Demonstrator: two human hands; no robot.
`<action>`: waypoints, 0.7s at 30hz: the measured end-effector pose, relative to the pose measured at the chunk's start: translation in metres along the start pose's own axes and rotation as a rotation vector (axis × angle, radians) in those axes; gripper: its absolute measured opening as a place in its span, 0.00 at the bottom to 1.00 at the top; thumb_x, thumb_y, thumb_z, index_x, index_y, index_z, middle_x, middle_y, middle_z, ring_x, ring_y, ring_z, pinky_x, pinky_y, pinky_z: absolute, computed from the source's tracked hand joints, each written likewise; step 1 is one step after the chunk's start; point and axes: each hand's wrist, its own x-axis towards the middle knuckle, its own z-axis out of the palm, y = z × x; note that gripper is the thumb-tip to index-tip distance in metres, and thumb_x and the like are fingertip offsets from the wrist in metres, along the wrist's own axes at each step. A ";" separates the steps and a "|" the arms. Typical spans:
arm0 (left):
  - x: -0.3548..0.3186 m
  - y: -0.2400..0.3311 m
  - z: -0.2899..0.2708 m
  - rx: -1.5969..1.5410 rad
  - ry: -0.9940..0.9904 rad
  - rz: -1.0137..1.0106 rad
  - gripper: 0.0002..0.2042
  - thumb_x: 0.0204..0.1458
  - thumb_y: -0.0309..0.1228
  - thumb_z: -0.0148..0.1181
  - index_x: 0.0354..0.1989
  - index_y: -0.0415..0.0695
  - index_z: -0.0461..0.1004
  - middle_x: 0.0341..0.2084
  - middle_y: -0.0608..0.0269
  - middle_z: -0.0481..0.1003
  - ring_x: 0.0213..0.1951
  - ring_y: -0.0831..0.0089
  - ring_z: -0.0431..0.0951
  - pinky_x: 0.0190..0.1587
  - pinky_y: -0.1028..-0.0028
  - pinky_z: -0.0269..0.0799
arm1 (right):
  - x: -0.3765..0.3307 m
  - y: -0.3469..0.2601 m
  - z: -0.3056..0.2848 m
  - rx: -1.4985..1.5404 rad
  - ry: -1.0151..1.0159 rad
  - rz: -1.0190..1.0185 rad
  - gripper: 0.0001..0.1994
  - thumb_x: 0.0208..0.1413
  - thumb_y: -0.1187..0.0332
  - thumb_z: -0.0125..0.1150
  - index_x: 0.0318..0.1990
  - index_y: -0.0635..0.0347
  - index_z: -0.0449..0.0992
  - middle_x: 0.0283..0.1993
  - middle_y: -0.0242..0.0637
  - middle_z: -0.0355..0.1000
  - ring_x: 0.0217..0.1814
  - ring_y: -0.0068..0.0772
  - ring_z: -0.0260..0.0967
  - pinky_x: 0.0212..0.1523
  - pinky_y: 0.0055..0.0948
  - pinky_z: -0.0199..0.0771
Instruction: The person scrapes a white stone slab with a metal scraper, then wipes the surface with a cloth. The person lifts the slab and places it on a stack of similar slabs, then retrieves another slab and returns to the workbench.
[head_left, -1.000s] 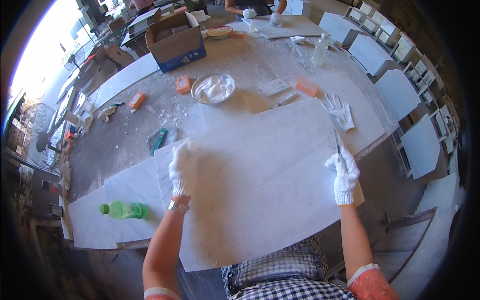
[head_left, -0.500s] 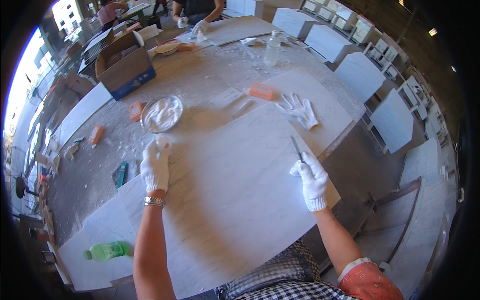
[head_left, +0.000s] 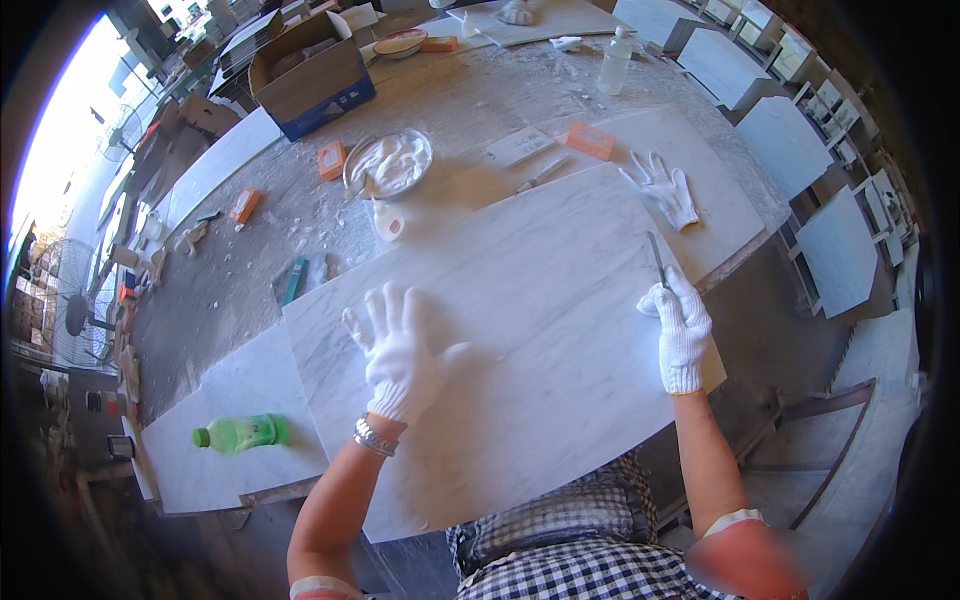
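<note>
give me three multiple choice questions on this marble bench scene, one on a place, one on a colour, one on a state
1. Where does the green bottle lie?
A. on the small slab at the person's left
B. inside the cardboard box
C. beside the spare glove

2. What colour are the worn gloves?
A. blue
B. white
C. black

3. How is the left hand?
A. closed in a fist
B. gripping the bowl
C. spread flat on the large marble slab

Answers:
1 A, it lies on its side on the small slab.
2 B, both hands wear white knit gloves.
3 C, its fingers are splayed on the stone, while the right hand grips a thin blade tool.
</note>
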 end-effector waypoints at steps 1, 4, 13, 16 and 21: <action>0.004 0.005 0.001 -0.014 0.050 0.042 0.43 0.53 0.50 0.73 0.72 0.39 0.62 0.74 0.39 0.59 0.77 0.35 0.50 0.76 0.30 0.27 | 0.000 -0.001 0.000 -0.027 -0.008 -0.008 0.17 0.68 0.77 0.62 0.62 0.71 0.77 0.41 0.37 0.79 0.38 0.27 0.79 0.43 0.31 0.86; 0.026 0.015 0.012 0.033 0.079 -0.019 0.41 0.55 0.53 0.68 0.70 0.37 0.63 0.73 0.36 0.59 0.76 0.34 0.52 0.76 0.31 0.29 | 0.001 -0.001 0.000 -0.041 -0.003 -0.006 0.17 0.68 0.77 0.62 0.62 0.71 0.77 0.41 0.37 0.78 0.37 0.27 0.78 0.43 0.31 0.86; 0.021 0.014 0.012 0.063 0.030 0.229 0.39 0.59 0.54 0.63 0.72 0.42 0.62 0.72 0.36 0.59 0.75 0.32 0.52 0.75 0.30 0.30 | 0.000 -0.004 0.000 -0.037 -0.010 0.003 0.17 0.68 0.76 0.62 0.62 0.72 0.76 0.41 0.37 0.78 0.38 0.26 0.77 0.44 0.31 0.84; 0.007 0.008 0.003 0.023 -0.028 0.342 0.42 0.59 0.53 0.65 0.77 0.42 0.58 0.75 0.33 0.56 0.77 0.31 0.49 0.76 0.30 0.27 | 0.000 -0.003 0.000 -0.052 -0.012 0.002 0.18 0.68 0.75 0.62 0.63 0.72 0.76 0.40 0.36 0.78 0.38 0.25 0.77 0.44 0.31 0.84; 0.001 0.012 0.003 0.013 0.015 0.170 0.49 0.55 0.62 0.65 0.74 0.36 0.59 0.74 0.31 0.56 0.77 0.29 0.47 0.75 0.29 0.28 | 0.001 -0.001 0.000 -0.069 -0.022 -0.003 0.18 0.69 0.74 0.61 0.64 0.71 0.75 0.40 0.35 0.78 0.38 0.24 0.77 0.43 0.31 0.84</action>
